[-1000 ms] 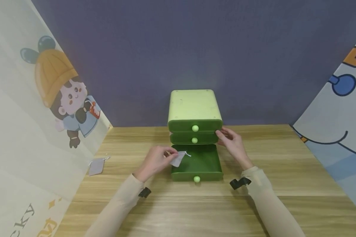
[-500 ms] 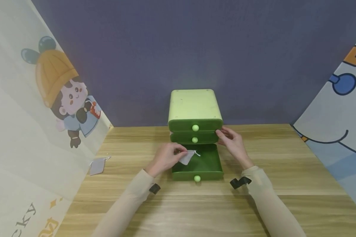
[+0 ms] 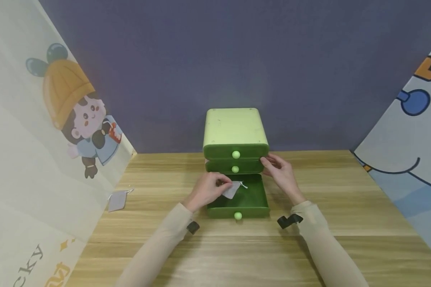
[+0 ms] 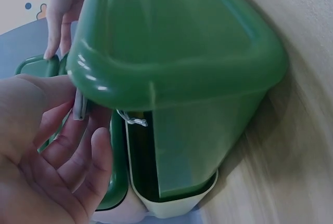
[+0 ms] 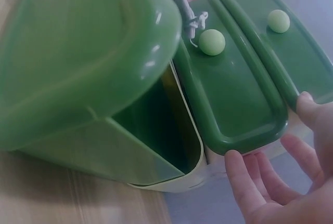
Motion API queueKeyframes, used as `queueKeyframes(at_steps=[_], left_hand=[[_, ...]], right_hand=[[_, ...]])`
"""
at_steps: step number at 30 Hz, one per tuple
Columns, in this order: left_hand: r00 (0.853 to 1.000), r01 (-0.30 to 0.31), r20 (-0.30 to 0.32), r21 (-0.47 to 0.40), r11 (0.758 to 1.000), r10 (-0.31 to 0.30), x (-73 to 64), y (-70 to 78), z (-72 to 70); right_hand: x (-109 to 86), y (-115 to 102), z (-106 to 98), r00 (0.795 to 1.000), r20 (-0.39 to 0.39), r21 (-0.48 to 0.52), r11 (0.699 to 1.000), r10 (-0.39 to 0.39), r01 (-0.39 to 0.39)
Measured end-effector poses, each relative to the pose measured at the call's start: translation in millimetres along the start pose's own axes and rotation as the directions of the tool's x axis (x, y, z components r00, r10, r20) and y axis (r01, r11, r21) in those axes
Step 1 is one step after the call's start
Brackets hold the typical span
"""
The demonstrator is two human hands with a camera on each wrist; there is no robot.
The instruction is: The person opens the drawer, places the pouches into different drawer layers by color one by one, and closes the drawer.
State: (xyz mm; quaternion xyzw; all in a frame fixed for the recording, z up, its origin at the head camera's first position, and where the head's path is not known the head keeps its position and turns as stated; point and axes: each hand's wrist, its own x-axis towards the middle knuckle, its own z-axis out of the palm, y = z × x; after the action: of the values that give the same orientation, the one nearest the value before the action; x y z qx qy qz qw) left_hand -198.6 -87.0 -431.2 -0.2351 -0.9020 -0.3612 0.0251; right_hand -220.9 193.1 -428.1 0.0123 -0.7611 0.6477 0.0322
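Observation:
A small light-green cabinet (image 3: 235,125) with dark-green drawer fronts and round knobs stands on the table. Its bottom drawer (image 3: 251,212) is pulled out; the two above it are in. My left hand (image 3: 206,190) pinches a small grey drawstring pouch (image 3: 231,191) between thumb and fingers, above the pulled-out drawer. White knotted cord ends (image 5: 195,22) dangle from the pouch in the right wrist view. My right hand (image 3: 281,175) rests against the cabinet's right side. In the right wrist view its thumb and fingertips (image 5: 235,160) touch the drawer edges, fingers fairly straight.
A second grey drawstring pouch (image 3: 117,201) lies on the wooden table (image 3: 237,255) at the far left, by the printed side panel (image 3: 28,159). A dark-blue wall (image 3: 237,59) rises right behind the cabinet.
My left hand has moved right with the pouch, from the drawer's left edge to over its inside. The right hand has stayed at the cabinet's side.

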Motion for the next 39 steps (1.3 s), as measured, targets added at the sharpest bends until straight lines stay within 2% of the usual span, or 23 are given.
queueKeyframes(at_steps=[11,16,24,32,39], left_hand=[[1.0,0.007,0.028,0.014,1.0,-0.007,0.8,-1.8,3.0],[1.0,0.009,0.017,0.019,1.0,-0.009,-1.1,-5.4,2.5],[0.999,0.028,-0.033,-0.05,0.998,-0.03,-17.6,-13.8,-7.2],[0.993,0.096,-0.067,-0.033,0.995,-0.098,-31.7,-27.4,-22.4],[0.99,0.107,-0.091,-0.052,0.993,-0.111,-42.6,-37.8,-31.4]], right_hand=[[2.4,2.7,-0.8,1.0,0.009,-0.043,0.999,-0.009,0.01],[3.6,3.9,-0.9,1.0,-0.003,-0.034,0.999,-0.009,0.009],[2.8,4.2,-1.6,1.0,0.002,-0.031,0.999,-0.008,0.008],[3.4,3.7,-3.0,1.0,-0.009,-0.021,1.0,0.005,-0.005],[3.0,3.7,-0.5,1.0,-0.016,-0.032,0.999,0.016,-0.017]])
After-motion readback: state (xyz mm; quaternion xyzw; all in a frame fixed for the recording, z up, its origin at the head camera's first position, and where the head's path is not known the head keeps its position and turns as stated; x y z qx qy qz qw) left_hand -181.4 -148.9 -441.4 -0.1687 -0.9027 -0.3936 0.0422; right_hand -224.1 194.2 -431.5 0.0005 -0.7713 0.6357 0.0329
